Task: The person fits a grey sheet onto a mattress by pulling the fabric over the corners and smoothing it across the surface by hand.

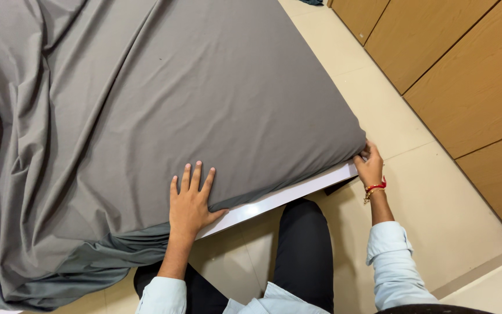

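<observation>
Grey bedsheet (164,104) spread over the mattress (286,200), taut and smooth near the right corner, heavily rumpled along the left side and bunched where it spills off the near-left edge. Thin soft fabric: light, limp, no stiffness, likely slides easily over the mattress top and creeps back unless pinned. Best taken at the hem or corner, pinched between fingers and thumb, not mid-panel.

Left hand (190,200) flat on the sheet at the near edge, fingers spread wide, palm down, holding nothing, just pressing cloth against the mattress. Right hand (370,166) at the near-right corner, fingers curled in a narrow pinch on the sheet edge where it wraps the corner. White mattress side exposed between the two hands, so sheet not yet pulled down there.

Red thread and bead bracelet (375,189) on right wrist. Light blue sleeves, dark trousers below. Pale tiled floor (425,192) to the right, wooden wardrobe doors (466,75) beyond it, well apart from the bed.
</observation>
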